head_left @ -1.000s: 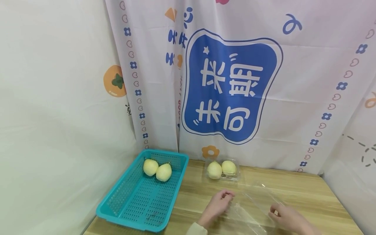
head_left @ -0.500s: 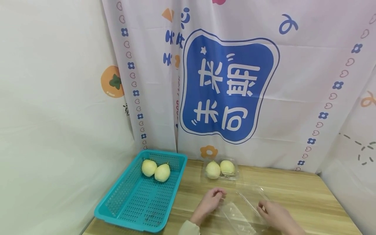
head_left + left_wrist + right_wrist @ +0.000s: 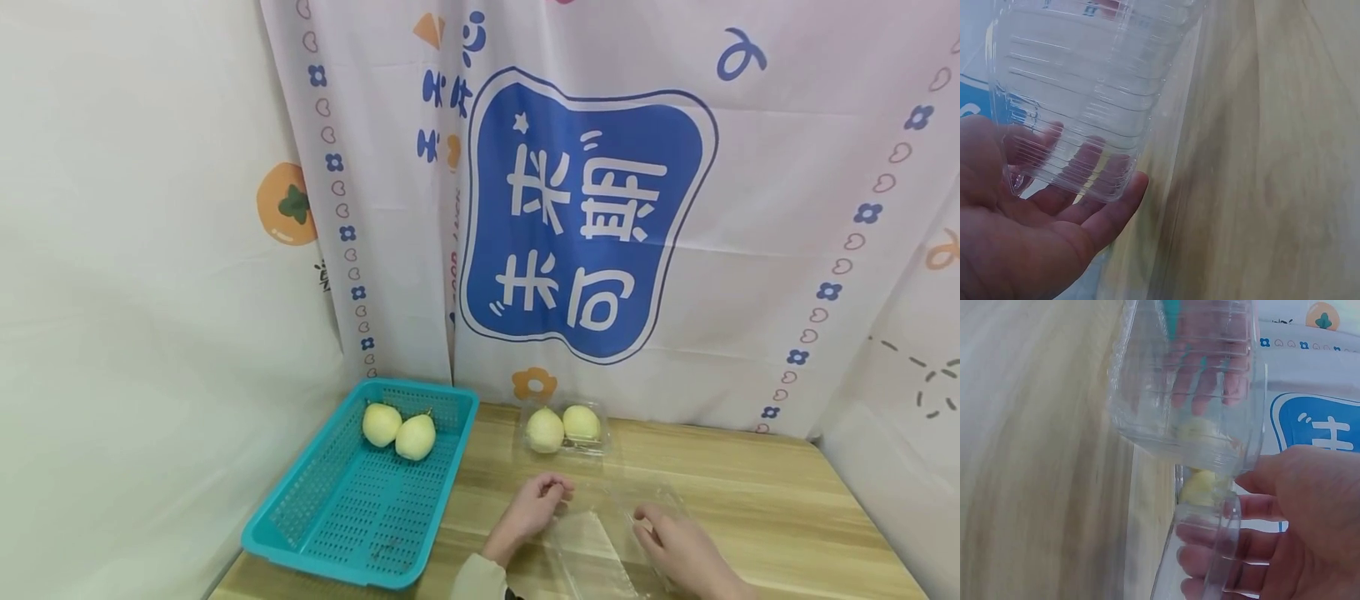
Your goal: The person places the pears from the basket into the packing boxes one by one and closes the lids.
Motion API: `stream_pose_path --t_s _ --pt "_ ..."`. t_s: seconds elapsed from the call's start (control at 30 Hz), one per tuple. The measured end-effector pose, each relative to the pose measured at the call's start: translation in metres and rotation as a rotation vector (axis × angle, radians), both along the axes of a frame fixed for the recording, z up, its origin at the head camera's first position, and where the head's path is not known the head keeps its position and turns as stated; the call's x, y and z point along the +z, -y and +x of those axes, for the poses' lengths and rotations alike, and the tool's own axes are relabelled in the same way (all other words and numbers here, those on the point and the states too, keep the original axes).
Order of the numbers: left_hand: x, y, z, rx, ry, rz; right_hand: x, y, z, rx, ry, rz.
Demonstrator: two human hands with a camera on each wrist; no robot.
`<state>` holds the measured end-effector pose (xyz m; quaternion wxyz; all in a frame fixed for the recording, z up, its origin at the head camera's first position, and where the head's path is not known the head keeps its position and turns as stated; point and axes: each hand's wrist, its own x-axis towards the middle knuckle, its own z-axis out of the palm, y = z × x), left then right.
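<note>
Between the two hands is a clear plastic clamshell box, unfolded, with ribbed walls. My left hand grips one end of it; in the left wrist view the fingers show through the ribbed plastic box. On the other side my right hand holds it near the fold. The right wrist view has the thumb at the junction of the ribbed half and the second half, with fingers behind the plastic. No fruit shows inside this box. Beyond the hands, another clear box holds two pale yellow pears.
A teal perforated basket stands on the left of the wooden table, two pears in its far end. A printed curtain hangs along the table's back edge, and a white sheet closes the left side.
My right hand has moved left, closer to the left hand, and the clamshell box has shifted and turned with it. The left hand has moved slightly left. Pears and basket stay put.
</note>
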<state>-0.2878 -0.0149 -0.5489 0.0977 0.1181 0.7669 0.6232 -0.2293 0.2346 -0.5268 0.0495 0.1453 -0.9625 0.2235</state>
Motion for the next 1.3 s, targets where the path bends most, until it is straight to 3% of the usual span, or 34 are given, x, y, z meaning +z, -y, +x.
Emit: stream_pose_path --t_s 0.23,0.67,0.87,1.0,1.3 --pt "-0.002 0.003 -0.004 -0.014 -0.063 -0.039 -0.003 0.008 0.002 -0.014 0.034 -0.042" --pt "-0.009 0.006 -0.017 -0.005 -0.097 -0.043 -0.005 0.022 0.009 0.031 0.000 -0.057" --pt "-0.011 0.007 -0.022 0.012 -0.125 -0.019 -0.005 0.029 0.009 -0.015 -0.002 -0.048" --pt "-0.012 0.009 -0.026 0.020 -0.146 -0.049 -0.006 0.035 0.009 -0.056 0.008 -0.055" --pt "-0.015 0.013 -0.035 0.093 -0.147 -0.078 -0.009 0.046 0.007 -0.098 0.029 -0.045"
